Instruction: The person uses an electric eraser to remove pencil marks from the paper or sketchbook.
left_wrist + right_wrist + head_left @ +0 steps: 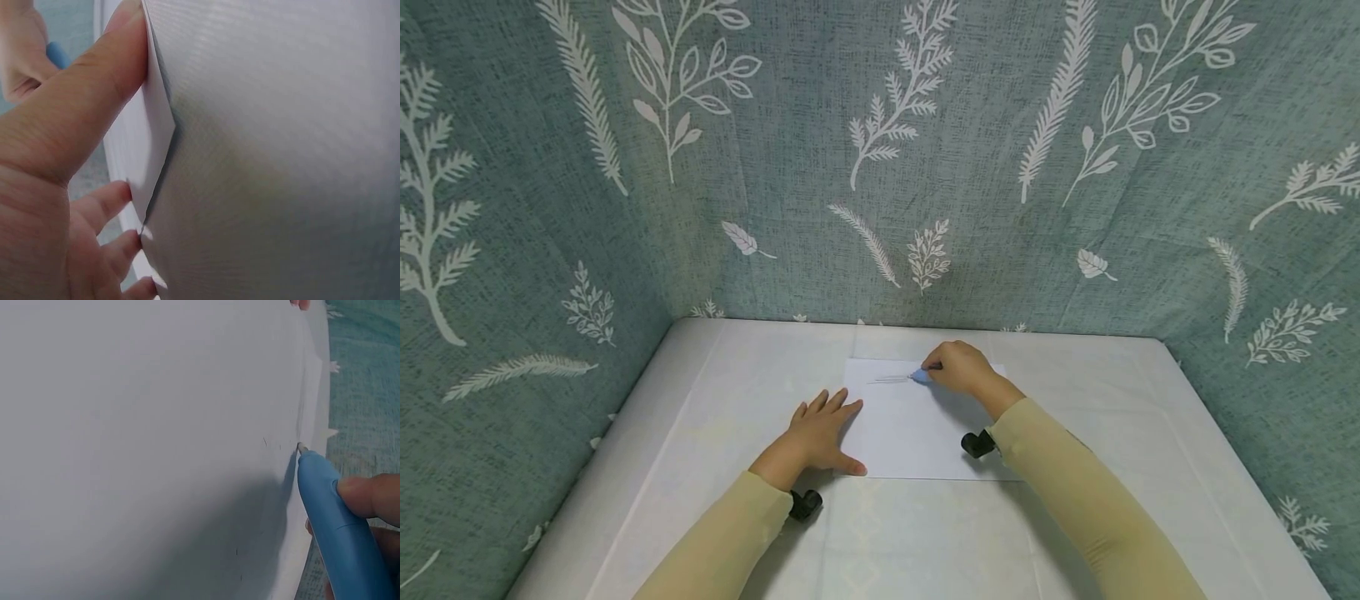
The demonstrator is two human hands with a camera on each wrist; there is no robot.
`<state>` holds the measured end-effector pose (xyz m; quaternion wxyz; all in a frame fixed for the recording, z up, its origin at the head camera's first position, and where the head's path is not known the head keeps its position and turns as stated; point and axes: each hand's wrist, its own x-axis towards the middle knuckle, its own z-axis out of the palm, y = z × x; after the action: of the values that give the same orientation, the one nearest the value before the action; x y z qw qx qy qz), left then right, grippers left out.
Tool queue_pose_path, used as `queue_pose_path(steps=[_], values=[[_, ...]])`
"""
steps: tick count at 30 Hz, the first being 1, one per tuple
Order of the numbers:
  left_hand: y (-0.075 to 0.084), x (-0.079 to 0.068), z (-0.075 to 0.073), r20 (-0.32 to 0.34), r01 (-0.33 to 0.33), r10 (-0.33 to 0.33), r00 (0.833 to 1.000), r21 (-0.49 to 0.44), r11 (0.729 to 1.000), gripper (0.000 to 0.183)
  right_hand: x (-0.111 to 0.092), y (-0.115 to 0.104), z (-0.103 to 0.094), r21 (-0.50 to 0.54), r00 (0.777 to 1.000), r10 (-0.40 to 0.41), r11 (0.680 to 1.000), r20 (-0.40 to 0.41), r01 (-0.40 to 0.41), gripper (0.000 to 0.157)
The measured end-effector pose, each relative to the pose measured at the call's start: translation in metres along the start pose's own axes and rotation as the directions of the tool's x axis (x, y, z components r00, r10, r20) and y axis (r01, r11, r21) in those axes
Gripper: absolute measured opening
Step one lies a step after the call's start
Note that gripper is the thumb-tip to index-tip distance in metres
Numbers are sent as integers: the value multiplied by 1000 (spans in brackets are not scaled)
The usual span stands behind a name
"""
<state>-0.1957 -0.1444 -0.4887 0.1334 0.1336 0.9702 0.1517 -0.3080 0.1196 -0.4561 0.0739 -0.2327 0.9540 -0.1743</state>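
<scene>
A white sheet of paper (910, 433) lies on the covered table, with thin dark lines (889, 379) near its far edge. My right hand (961, 367) grips a thick blue pen-shaped tool (340, 531) between thumb and fingers. Its small pale tip (302, 448) meets the paper at the right end of those lines. With fingers spread, my left hand (820, 433) rests at the sheet's left edge, the thumb on the near left corner. In the left wrist view that paper corner (156, 134) stands slightly off the cloth between thumb and fingers.
A white cloth covers the table (760, 367). Green fabric with white leaf prints (805, 167) hangs behind and at both sides. Dark wrist cameras (977, 444) sit under both sleeves. A few tiny dark marks (265, 441) dot the paper.
</scene>
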Motion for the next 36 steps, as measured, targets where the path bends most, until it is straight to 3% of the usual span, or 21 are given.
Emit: queue_pose_path(steps=[14,23,36], values=[[2,-1,0,5,6,-6,1000,11,1000,112,1,-3,0,-11,999,-15,1000,30,15,18],[2,-2,0,5,7,-7,1000,2,1000,112,1,-5,1,-25,1000,8,1000,-22,-8,17],[0,0,1,1,4,-4,1000,-7,1000,112,2,-9,1,-45,1000,-25,999,-10,25,15]])
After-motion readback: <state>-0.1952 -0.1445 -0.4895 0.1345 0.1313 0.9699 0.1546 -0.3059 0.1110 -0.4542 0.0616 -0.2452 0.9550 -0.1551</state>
